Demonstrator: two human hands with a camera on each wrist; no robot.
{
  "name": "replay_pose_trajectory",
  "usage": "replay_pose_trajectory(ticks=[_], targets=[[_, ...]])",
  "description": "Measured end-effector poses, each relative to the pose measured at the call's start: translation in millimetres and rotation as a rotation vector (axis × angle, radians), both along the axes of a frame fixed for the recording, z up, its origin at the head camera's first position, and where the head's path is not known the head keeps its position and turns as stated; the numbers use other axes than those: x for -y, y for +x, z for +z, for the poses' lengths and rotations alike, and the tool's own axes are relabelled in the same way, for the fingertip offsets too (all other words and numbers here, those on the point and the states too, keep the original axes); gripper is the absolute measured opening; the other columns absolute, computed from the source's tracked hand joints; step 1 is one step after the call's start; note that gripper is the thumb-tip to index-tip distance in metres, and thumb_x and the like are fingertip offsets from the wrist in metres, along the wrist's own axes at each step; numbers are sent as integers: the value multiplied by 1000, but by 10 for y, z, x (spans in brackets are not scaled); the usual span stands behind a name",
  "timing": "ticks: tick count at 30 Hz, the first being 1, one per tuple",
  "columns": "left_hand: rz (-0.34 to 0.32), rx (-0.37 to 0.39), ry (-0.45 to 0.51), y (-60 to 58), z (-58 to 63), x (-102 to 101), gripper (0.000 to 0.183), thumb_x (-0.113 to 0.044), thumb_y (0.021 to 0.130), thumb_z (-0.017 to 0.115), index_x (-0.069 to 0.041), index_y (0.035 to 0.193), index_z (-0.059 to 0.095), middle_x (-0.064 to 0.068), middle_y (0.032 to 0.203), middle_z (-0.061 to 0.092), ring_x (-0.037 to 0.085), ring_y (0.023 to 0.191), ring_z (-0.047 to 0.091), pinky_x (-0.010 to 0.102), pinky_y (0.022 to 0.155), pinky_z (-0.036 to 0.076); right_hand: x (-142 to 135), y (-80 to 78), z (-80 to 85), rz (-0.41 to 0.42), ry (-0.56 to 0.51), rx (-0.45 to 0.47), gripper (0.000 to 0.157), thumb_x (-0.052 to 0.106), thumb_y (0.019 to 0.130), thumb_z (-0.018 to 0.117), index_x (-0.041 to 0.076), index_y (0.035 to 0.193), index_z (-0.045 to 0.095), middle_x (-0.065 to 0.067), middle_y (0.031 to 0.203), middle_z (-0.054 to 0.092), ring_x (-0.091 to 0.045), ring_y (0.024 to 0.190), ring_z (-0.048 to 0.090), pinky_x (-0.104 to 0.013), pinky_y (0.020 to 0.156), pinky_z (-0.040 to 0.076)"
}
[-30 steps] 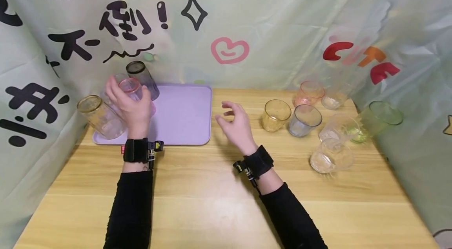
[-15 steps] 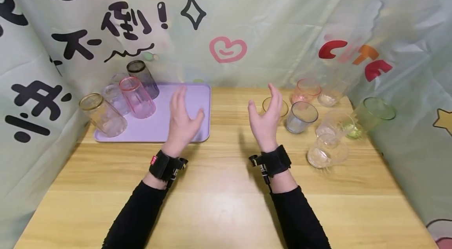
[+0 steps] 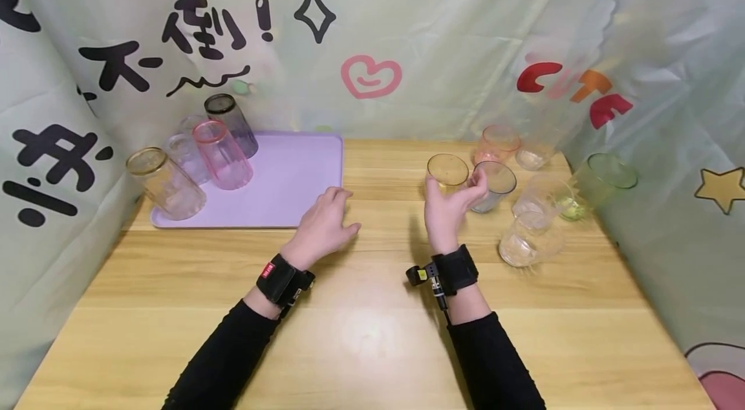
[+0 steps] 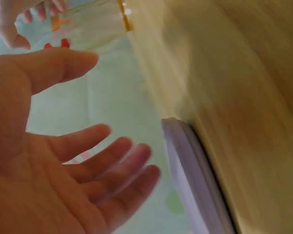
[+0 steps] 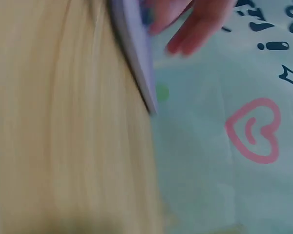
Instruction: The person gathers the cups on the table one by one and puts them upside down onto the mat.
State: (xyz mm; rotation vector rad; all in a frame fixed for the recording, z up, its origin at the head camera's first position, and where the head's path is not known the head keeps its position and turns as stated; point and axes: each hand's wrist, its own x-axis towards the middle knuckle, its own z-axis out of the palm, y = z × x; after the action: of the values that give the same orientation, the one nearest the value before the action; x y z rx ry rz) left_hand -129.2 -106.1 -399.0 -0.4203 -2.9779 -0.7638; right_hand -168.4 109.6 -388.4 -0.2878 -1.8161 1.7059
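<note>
My left hand, fingers loosely bent with nothing between them, hovers near the right front corner of the lilac tray. In the left wrist view its palm and spread fingers show beside the tray edge. My right hand reaches to the yellow glass, thumb on its left and fingers on its right; whether they touch cannot be told. A grey-blue glass stands just right of those fingers. Yellow tint also marks the glass in the left wrist view.
On the tray's left stand an amber glass, a pink glass, a dark grey glass and clear ones, seemingly upside down. Rightward are a red-rimmed glass, a green glass and several clear glasses. Fabric walls surround the table.
My left hand has left the pink glass on the tray and moved right, to the tray's front corner. My right hand has moved right, to the yellow glass.
</note>
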Motion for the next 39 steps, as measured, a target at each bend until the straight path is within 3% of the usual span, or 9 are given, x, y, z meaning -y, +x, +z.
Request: replay_pose_trajectory(ticks=[5,9,13,26,31,39], targets=[[12,67,-55,-22,-48,40,72,-35,73,72,-1,129,42,15,122,45,24,100,46,41,79,49,74,-19,-82,23,-219,175,88,18,71,72,12,135,12,-6,135,9,-10,125,9,-27,106,18],[16,101,-77,-35,-84,51,72,-31,73,72,-1,130,40,14,124,43,24,102,45,39,75,51,60,-50,-135,36,-275,260,93,17,69,74,13,136,10,-6,137,8,-11,124,10,-26,105,19],[23,88,-89,-42,-108,66,68,-22,73,71,-1,130,41,14,124,44,25,103,45,39,75,51,32,-89,-182,71,-276,309,97,18,68,75,14,138,8,-6,139,6,-12,125,11,-29,106,17],[6,23,-157,-63,-157,123,41,-4,77,60,-2,118,54,14,114,51,24,97,49,40,72,52,-13,-208,-344,171,-271,360,107,18,72,74,20,143,-6,-7,149,-4,-10,129,2,-35,110,8],[19,12,-154,-87,-146,152,34,-2,81,53,-4,115,58,13,110,55,24,94,51,41,71,53,-29,-269,-374,201,-261,347,106,17,74,73,20,143,-7,-7,150,-4,-9,129,2,-33,110,9],[24,25,-109,-92,-136,141,32,-3,82,55,-9,114,60,7,104,58,20,91,54,38,70,52,-95,-276,-396,217,-266,282,99,24,75,73,14,142,1,-10,148,7,-13,129,11,-31,109,15]])
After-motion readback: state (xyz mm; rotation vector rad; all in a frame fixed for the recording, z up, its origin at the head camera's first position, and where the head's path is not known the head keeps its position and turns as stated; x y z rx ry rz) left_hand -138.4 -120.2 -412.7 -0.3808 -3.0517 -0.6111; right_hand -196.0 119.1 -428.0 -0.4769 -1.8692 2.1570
